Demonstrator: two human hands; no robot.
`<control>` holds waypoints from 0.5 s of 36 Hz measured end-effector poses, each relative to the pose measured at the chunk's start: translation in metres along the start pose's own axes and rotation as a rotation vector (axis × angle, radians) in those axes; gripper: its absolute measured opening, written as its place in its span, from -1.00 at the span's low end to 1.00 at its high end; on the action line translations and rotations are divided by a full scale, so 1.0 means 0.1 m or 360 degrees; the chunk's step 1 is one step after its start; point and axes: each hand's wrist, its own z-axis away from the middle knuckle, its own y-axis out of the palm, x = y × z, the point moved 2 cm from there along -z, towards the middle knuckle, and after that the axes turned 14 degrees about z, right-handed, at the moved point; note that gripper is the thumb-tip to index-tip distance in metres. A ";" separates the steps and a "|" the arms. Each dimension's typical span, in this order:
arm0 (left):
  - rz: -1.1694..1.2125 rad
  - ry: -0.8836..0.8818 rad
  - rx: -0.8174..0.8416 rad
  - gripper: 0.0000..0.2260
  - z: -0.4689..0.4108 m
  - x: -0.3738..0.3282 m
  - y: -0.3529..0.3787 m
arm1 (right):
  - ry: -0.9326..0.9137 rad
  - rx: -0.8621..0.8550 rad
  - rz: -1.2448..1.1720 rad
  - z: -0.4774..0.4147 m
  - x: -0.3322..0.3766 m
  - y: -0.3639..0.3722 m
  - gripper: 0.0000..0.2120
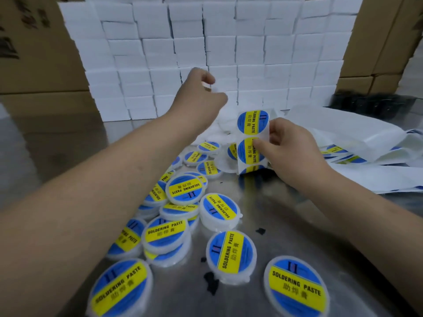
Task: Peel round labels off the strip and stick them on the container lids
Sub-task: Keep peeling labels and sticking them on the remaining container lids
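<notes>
Blue-yellow label strip (251,143) pinched in right hand (290,152), left hand (201,97) loosely curled beyond

Lighting: bright, even, overhead; I note soft glare on the metal surface (263,202) and faint shadows under the arms. Optics: wide-angle bowing at edges; left hand (199,97) motion-blurred, corners soft.

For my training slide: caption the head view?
Right hand holds the label strip while left hand reaches toward unlabelled containers; labelled lids cover the table.
</notes>
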 end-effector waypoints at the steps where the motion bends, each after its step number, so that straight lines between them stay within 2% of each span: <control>1: -0.0185 0.0114 0.0096 -0.85 0.12 -0.05 -0.01 | -0.0028 -0.0005 -0.0010 0.01 0.02 -0.02 -0.78; 4: -0.0695 0.0357 0.0279 -0.91 0.39 -0.11 0.01 | -0.0075 0.0004 -0.0078 0.03 0.08 -0.05 -0.84; 7: -0.0974 0.0435 0.0361 -0.79 0.56 -0.02 0.06 | -0.0073 0.0095 -0.0211 0.07 0.14 -0.05 -0.82; 12: -0.1158 0.0362 0.0373 -0.72 0.61 0.14 0.02 | -0.0174 0.0328 -0.0267 0.11 0.19 0.00 -0.73; 18: -0.1151 0.0366 0.0324 -0.74 0.63 0.19 -0.11 | -0.0187 0.0277 -0.0285 0.11 0.13 0.03 -0.93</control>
